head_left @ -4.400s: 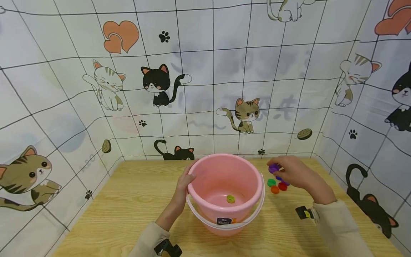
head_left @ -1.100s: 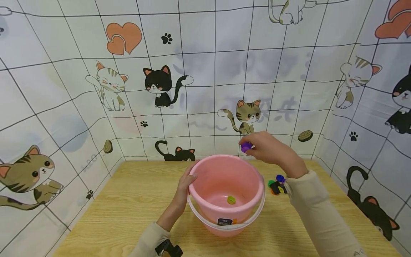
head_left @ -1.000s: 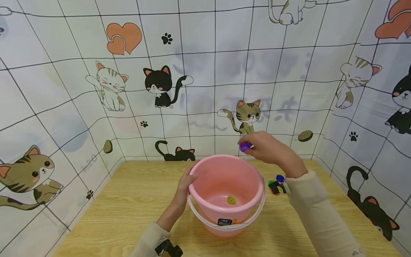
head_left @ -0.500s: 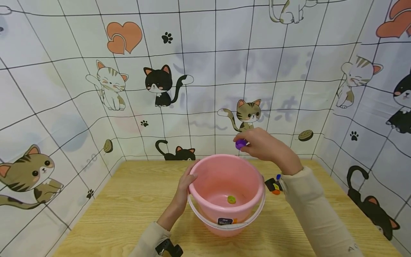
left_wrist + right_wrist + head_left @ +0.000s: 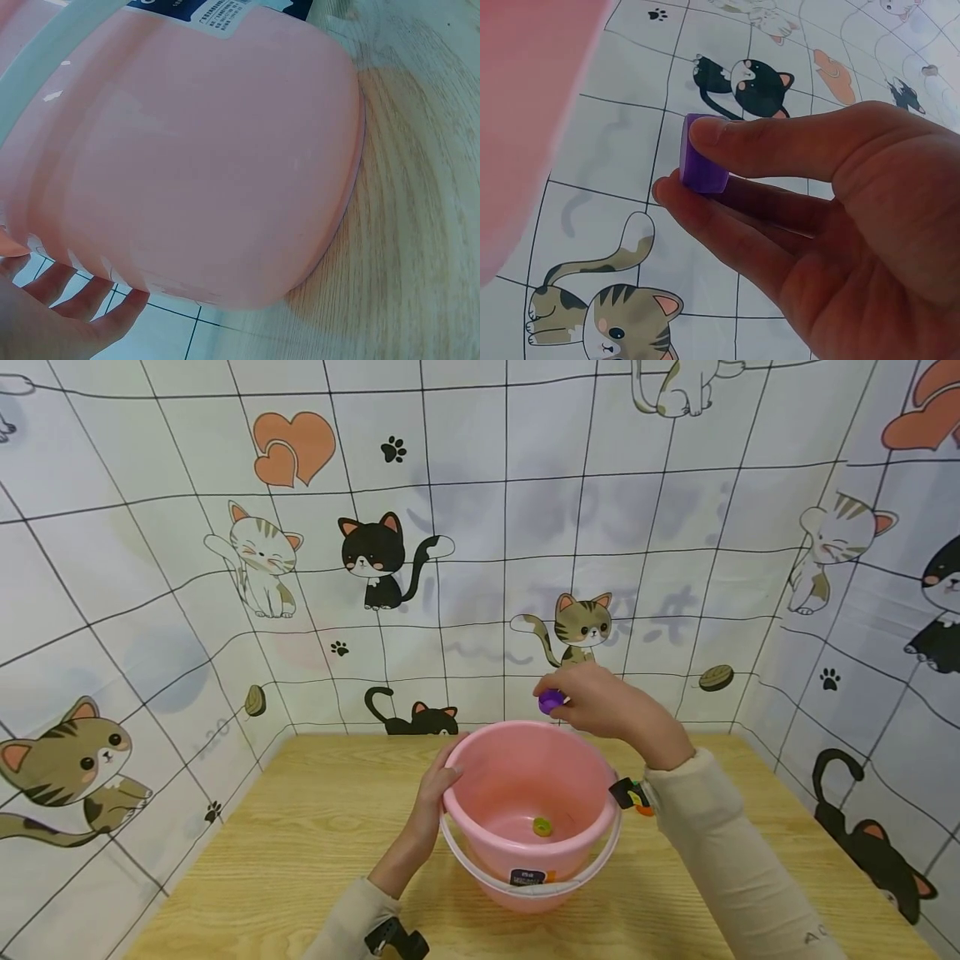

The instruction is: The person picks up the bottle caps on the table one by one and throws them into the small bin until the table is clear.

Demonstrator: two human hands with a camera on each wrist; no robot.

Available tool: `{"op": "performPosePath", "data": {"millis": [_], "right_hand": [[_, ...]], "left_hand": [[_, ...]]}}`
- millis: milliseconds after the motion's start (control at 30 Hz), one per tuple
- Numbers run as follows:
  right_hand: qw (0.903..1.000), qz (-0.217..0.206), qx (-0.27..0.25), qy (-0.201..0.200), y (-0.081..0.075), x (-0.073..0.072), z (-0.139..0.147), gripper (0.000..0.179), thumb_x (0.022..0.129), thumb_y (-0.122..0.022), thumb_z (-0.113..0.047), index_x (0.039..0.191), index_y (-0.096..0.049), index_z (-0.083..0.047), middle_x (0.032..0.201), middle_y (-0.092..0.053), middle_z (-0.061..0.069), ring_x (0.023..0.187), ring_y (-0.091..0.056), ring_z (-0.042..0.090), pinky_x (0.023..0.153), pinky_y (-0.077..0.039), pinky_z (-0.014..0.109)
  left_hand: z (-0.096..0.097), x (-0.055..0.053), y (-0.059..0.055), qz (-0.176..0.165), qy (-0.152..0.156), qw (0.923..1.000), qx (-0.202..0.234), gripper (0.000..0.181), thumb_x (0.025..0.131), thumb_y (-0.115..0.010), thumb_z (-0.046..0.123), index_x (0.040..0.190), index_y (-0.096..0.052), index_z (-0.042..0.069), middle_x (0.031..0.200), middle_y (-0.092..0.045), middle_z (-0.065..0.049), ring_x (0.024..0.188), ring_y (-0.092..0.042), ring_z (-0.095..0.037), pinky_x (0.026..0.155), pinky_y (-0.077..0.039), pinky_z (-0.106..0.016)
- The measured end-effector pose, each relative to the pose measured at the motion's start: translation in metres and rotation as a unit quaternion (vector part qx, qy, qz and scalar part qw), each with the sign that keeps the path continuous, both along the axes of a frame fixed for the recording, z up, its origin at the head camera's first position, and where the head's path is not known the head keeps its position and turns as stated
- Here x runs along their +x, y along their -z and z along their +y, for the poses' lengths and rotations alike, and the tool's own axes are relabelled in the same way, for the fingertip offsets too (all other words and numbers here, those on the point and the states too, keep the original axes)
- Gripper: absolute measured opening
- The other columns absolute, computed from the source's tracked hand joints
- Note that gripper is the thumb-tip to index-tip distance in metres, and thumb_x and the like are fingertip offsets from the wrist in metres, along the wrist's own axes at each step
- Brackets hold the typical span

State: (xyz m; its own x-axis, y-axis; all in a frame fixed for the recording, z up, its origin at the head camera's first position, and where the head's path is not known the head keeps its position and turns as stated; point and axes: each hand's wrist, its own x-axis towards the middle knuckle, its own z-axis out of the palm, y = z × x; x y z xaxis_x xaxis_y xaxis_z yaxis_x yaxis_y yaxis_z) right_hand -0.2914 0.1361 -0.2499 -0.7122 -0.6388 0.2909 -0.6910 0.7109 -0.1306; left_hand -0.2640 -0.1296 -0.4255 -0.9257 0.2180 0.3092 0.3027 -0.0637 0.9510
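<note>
A pink bucket (image 5: pixel 510 768) stands upright on the table, its white handle (image 5: pixel 555 887) hanging down in front. My left hand (image 5: pixel 431 789) grips the bucket's left rim, thumb over the edge; its fingers (image 5: pixel 86 300) lie against the outer wall in the left wrist view. Above the far rim, my right hand (image 5: pixel 603 700) pinches a small purple cap-like piece (image 5: pixel 551 701). The right wrist view has that purple piece (image 5: pixel 703 165) between thumb and fingertips, its side short and tapered. Down inside the bucket lies a yellow-green round piece (image 5: pixel 542 827).
Right of the bucket, an orange piece (image 5: pixel 645 811) shows on the wooden table (image 5: pixel 337 827), partly covered by the right wrist camera (image 5: pixel 627 792). Walls of cat-patterned cloth (image 5: pixel 465 527) stand behind and on both sides.
My right hand has lifted the purple piece from the colored group at the right and carried it left over the bucket's far rim. The left hand has kept its grip.
</note>
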Motion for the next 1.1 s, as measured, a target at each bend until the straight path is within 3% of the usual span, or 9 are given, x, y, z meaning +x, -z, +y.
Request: {"op": "performPosePath", "data": {"millis": [567,800,1100], "right_hand": [[0.9995,-0.011,-0.005,-0.028,0.006,-0.001,-0.012,0.023,0.09,-0.07,-0.003,0.113,-0.076,-0.006,0.101,-0.075,0.007,0.089,-0.065,0.021,0.08,-0.056,0.036],[0.9994,-0.022,-0.002,-0.026,0.007,-0.002,-0.014,0.023,0.091,-0.071,-0.003,0.113,-0.076,-0.007,0.101,-0.075,0.006,0.088,-0.063,0.018,0.079,-0.055,0.034],[0.9995,-0.017,-0.001,-0.027,0.007,-0.003,-0.018,0.021,0.091,-0.069,-0.003,0.111,-0.076,-0.008,0.099,-0.074,0.004,0.086,-0.063,0.017,0.079,-0.055,0.034]], "left_hand": [[0.0,-0.001,0.001,0.002,0.0,1.0,-0.002,0.055,0.1,-0.042,0.033,0.155,-0.043,0.034,0.154,-0.051,-0.002,0.132,-0.055,-0.033,0.104,-0.05,-0.044],[0.0,0.0,0.001,0.001,0.0,1.0,-0.002,0.055,0.1,-0.042,0.032,0.155,-0.043,0.034,0.154,-0.051,-0.002,0.132,-0.055,-0.032,0.102,-0.051,-0.039],[0.0,-0.001,0.001,0.004,0.001,1.0,0.001,0.055,0.1,-0.041,0.032,0.155,-0.043,0.034,0.155,-0.051,-0.003,0.132,-0.054,-0.034,0.104,-0.05,-0.043]]}}
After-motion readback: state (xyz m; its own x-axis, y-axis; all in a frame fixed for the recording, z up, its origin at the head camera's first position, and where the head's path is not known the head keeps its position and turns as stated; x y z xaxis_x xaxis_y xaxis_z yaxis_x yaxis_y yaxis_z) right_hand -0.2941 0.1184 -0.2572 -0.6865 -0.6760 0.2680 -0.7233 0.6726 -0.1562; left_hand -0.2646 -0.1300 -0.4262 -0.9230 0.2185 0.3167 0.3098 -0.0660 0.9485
